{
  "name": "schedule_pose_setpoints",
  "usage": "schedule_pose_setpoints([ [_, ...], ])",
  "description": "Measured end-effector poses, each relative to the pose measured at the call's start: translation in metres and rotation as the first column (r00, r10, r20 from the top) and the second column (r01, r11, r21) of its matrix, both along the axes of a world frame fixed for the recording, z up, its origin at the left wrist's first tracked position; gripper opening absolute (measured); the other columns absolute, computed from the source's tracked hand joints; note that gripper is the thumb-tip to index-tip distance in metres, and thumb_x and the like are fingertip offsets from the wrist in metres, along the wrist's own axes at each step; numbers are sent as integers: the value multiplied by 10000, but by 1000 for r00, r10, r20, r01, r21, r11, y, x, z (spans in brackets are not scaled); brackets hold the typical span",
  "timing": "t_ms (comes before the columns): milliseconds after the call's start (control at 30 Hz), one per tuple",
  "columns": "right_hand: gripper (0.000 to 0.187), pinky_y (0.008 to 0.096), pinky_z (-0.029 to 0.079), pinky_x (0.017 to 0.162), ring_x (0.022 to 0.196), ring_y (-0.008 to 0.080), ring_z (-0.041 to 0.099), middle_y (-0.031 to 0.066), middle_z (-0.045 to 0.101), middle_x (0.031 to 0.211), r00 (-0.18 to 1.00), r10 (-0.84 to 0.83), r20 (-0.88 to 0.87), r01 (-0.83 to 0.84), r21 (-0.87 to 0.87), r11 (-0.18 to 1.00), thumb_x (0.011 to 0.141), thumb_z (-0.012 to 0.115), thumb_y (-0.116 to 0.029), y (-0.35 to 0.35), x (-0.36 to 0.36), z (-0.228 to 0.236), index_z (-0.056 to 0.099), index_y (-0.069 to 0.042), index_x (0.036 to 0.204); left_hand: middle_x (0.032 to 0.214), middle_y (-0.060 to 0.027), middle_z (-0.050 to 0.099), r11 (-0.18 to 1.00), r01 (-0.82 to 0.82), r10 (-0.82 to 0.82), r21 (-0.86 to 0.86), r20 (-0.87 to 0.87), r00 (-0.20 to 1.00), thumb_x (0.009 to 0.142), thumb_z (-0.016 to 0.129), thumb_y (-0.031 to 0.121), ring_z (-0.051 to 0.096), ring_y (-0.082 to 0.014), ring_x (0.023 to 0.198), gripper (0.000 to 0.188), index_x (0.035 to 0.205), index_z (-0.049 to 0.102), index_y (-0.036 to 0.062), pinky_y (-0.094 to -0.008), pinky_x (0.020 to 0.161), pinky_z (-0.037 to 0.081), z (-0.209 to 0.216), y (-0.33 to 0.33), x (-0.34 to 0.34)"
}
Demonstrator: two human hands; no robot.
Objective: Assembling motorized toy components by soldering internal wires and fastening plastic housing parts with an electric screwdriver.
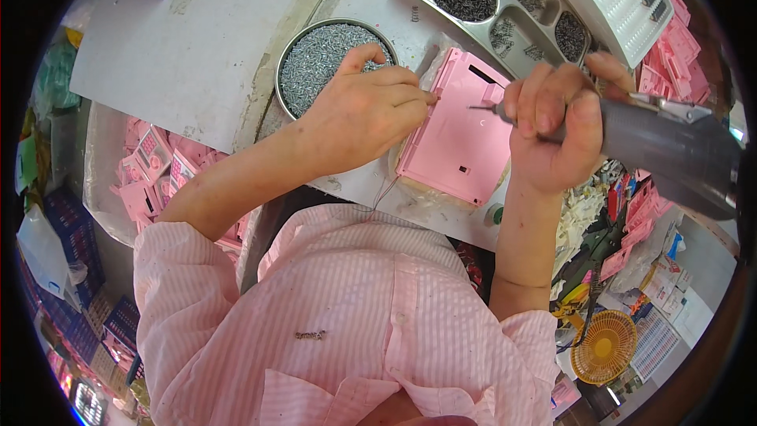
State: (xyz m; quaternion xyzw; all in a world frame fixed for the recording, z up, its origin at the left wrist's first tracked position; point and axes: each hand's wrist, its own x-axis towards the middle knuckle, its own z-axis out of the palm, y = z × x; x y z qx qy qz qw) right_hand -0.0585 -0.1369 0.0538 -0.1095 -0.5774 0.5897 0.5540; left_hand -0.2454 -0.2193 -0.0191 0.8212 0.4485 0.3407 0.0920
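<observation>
Head | left hand pinched at pink panel edge, contents unclear | right hand – grip closed round grey screwdriver

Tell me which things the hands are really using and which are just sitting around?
In use:
- pink plastic panel, with the left hand at its edge
- grey power screwdriver, held in the right hand
- round pan of silver screws

Lying about:
- steel tray of dark small parts
- pile of pink parts
- orange fan
</observation>
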Motion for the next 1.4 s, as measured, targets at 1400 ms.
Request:
schedule_pose_setpoints([
  [1400,300,294,420,464,501,124,430,36,467,634,974,58,220,-69,42,997,986,582,-124,-2,-17,-13,455,-41,1245,751,4,650,949,-307,281,75,247,927,779,776,153,619,-191,714,133,819,654,121,-404,867,398,-4,5,6],
])
